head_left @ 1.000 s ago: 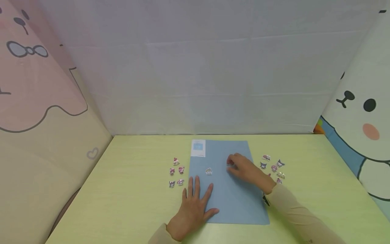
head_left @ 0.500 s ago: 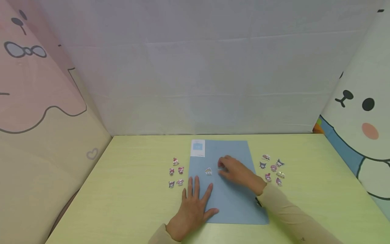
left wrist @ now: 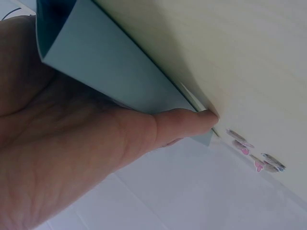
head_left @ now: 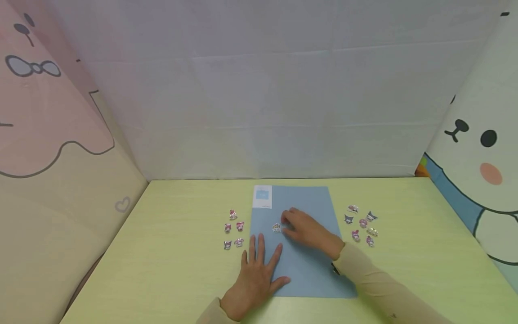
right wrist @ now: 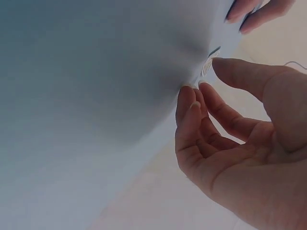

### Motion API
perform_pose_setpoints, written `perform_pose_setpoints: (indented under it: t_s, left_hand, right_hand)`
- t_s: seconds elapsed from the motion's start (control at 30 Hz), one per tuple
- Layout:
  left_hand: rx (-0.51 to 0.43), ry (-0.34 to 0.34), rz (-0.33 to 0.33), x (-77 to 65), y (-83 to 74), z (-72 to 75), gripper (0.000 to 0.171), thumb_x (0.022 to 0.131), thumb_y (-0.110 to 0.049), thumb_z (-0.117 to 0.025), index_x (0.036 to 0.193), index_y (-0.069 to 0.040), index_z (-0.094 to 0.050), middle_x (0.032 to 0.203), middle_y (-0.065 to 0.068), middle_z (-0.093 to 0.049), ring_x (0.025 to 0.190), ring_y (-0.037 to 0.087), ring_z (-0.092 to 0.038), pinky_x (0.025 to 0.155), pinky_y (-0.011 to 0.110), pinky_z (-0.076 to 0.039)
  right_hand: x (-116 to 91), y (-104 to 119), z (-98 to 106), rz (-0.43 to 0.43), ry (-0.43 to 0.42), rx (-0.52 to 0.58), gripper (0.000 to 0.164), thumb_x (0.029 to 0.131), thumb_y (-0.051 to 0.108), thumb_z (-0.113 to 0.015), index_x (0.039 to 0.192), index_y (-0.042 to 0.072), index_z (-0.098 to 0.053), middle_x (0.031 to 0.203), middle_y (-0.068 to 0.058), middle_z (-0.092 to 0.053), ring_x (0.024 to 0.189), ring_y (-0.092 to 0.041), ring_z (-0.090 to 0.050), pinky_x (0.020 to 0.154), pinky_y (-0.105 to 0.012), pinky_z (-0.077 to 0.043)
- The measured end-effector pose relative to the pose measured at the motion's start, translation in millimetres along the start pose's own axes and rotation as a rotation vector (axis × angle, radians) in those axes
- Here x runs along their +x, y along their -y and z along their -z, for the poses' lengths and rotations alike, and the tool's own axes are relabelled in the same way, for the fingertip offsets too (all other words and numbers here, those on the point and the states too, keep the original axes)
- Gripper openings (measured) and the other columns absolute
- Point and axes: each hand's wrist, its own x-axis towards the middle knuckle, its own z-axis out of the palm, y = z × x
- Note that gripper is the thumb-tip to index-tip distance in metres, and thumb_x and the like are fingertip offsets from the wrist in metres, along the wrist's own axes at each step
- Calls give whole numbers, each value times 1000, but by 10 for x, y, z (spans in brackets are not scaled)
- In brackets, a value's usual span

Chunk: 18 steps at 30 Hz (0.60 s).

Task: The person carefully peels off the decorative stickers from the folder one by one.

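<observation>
A blue folder [head_left: 301, 198] with a white label [head_left: 263, 204] at its far left corner lies on the table. My left hand [head_left: 256, 279] rests flat with spread fingers over its near left edge. One small cartoon character sticker [head_left: 277, 228] sits on the folder's left half. Just right of this sticker is my right hand [head_left: 309, 228], its fingers bent. In the right wrist view a gap shows between thumb [right wrist: 240, 74] and index finger [right wrist: 225, 111], and the sticker [right wrist: 209, 64] lies close by the thumb tip. Nothing is visibly held in either hand.
On the yellow-green table [head_left: 174, 261], several character stickers [head_left: 239, 226] lie left of the folder. Several more stickers [head_left: 363, 223] lie to its right. A pale curtain [head_left: 283, 112] stands behind the table, with printed cartoon hangings at both sides.
My right hand has moved left across the folder, up to the single sticker. The left hand and the stickers have stayed in place.
</observation>
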Motion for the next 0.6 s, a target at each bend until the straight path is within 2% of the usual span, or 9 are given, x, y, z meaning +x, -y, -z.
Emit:
perform_pose_setpoints:
  t_s: [0.43, 0.6]
  left_hand:
    - [16, -19, 5, -2, -1, -23, 74, 93, -72, -53, 151, -26, -53, 153, 30, -42, 140, 50, -41, 96, 58, -49]
    - [1, -9, 1, 0, 3, -22, 74, 95, -73, -48, 151, -25, -51, 153, 30, -40, 140, 50, -40, 97, 60, -48]
  right_hand:
    - [51, 98, -53, -28, 15, 12, 19, 92, 9, -77, 107, 6, -66, 93, -2, -59, 82, -15, -53, 79, -38, -52]
    - [55, 99, -75, -25, 29, 26, 17, 93, 10, -76, 107, 7, -66, 94, -1, -59, 83, -15, -54, 80, -39, -52]
